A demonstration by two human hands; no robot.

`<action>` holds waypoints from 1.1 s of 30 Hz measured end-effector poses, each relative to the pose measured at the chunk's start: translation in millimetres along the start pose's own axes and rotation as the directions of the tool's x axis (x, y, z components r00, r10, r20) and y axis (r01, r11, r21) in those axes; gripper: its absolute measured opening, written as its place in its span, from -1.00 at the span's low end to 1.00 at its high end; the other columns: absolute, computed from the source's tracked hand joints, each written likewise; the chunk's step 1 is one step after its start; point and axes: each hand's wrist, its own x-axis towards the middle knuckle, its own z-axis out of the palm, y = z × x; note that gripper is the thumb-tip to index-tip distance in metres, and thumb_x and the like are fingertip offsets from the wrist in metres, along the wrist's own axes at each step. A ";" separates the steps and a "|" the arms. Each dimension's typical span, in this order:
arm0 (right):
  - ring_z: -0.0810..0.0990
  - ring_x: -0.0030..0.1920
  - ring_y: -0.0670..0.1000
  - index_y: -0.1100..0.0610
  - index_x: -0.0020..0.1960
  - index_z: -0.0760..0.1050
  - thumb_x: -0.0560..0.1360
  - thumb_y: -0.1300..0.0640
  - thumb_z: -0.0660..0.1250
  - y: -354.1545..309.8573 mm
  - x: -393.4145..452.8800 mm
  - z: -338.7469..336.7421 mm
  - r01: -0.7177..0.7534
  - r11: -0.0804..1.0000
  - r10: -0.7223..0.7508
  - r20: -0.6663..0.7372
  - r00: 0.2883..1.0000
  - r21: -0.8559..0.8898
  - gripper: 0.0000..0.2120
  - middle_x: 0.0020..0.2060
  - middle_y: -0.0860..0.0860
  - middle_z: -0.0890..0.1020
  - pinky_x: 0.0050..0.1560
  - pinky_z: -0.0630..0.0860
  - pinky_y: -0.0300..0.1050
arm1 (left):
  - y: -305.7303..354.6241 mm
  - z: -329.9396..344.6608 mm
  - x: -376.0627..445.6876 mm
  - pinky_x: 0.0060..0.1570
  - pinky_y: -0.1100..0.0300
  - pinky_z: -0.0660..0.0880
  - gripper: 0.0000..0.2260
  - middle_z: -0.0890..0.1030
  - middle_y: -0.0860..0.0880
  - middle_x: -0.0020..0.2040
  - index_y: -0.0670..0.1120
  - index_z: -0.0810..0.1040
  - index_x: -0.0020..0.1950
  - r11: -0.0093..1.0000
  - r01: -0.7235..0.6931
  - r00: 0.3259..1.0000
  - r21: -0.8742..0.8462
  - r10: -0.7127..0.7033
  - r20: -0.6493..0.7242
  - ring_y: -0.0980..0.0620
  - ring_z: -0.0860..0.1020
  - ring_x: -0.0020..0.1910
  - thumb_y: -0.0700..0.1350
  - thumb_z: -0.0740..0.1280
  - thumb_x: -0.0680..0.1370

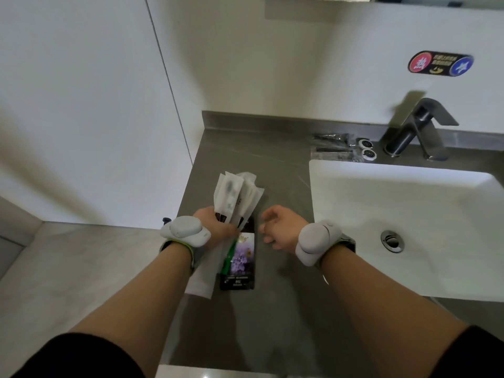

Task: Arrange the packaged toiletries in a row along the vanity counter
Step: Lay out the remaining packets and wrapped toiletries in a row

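My left hand (pixel 215 225) grips a bundle of white packaged toiletries (pixel 236 196), fanned upward over the grey vanity counter (pixel 245 151). A black sachet with purple flowers (pixel 241 261) hangs below the same hand, together with a green-edged packet (pixel 228 255) and a flat white packet (pixel 203 279); whether these rest on the counter I cannot tell. My right hand (pixel 278 227) hovers just right of the bundle, fingers loosely curled and holding nothing. Dark wrapped items (pixel 331 145) and two small round white caps (pixel 366 148) lie at the back beside the faucet.
A white rectangular sink (pixel 409 219) with a metal drain (pixel 392 240) fills the right side. A dark faucet (pixel 420 129) stands behind it. White walls close in on the left and back; the counter drops off to a tiled floor at left.
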 end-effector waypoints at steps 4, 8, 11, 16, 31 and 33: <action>0.58 -0.09 0.17 0.20 0.38 0.27 0.57 0.17 0.20 -19.9 -6.3 -4.6 -0.023 0.984 0.026 -0.016 1.000 0.177 -0.61 0.10 0.29 0.56 -0.18 0.52 -0.04 | 20.3 -16.0 -6.5 -0.11 0.10 0.59 -0.82 0.68 -0.09 -0.15 -0.05 0.62 -0.12 0.987 -0.100 0.995 -0.127 0.100 -0.009 -0.11 0.64 -0.13 -0.15 0.51 0.31; 0.58 -0.08 0.16 0.26 0.25 0.42 0.57 0.18 0.21 -44.9 -12.8 -8.9 0.098 0.979 -0.089 -0.056 0.994 0.179 -0.71 0.06 0.29 0.60 0.07 0.55 0.10 | 41.6 -33.1 -12.1 -0.07 0.12 0.57 -0.83 0.68 -0.08 -0.13 0.01 0.59 -0.16 0.957 -0.216 0.976 -0.193 0.214 -0.032 -0.07 0.63 -0.14 -0.19 0.49 0.34; 0.60 -0.19 0.11 0.19 0.06 0.46 0.54 0.20 0.25 -61.8 -16.7 -13.5 0.186 0.965 -0.169 -0.104 0.980 0.185 -0.88 -0.09 0.16 0.59 -0.23 0.61 -0.04 | 52.3 -44.6 -12.4 -0.32 0.36 0.47 -0.79 0.62 0.09 -0.24 0.10 0.53 -0.20 0.925 -0.296 0.955 -0.236 0.289 -0.066 0.15 0.58 -0.24 -0.18 0.48 0.36; 0.55 -0.19 0.13 0.18 -0.03 0.48 0.50 0.18 0.28 -88.6 -25.6 -26.8 0.265 0.964 -0.260 -0.261 0.930 -0.015 -0.91 -0.16 0.16 0.60 -0.05 0.54 0.07 | 71.5 -65.8 -10.0 -0.26 0.27 0.49 -0.80 0.62 0.08 -0.23 0.08 0.54 -0.15 0.911 -0.343 0.939 -0.231 0.322 -0.125 0.10 0.57 -0.24 -0.15 0.49 0.36; 0.55 -0.05 0.14 0.24 0.18 0.47 0.49 0.23 0.24 -107.6 49.7 -106.5 0.284 0.949 -0.246 -0.246 0.938 0.134 -0.73 0.03 0.24 0.61 -0.04 0.47 -0.03 | 139.1 -50.5 63.2 -0.05 0.11 0.47 -0.82 0.64 -0.08 -0.08 0.03 0.53 -0.08 0.919 -0.293 0.950 -0.265 0.248 -0.190 -0.11 0.59 -0.09 -0.16 0.46 0.39; 0.57 0.09 0.17 0.22 0.18 0.48 0.50 0.20 0.28 -109.8 65.6 -119.1 0.296 0.942 -0.264 -0.196 0.944 0.157 -0.74 0.11 0.18 0.62 0.17 0.47 0.09 | 150.1 -41.2 78.9 -0.06 0.12 0.44 -0.81 0.63 -0.04 -0.13 0.03 0.52 -0.08 0.928 -0.294 0.947 -0.230 0.251 -0.200 -0.08 0.58 -0.11 -0.17 0.45 0.39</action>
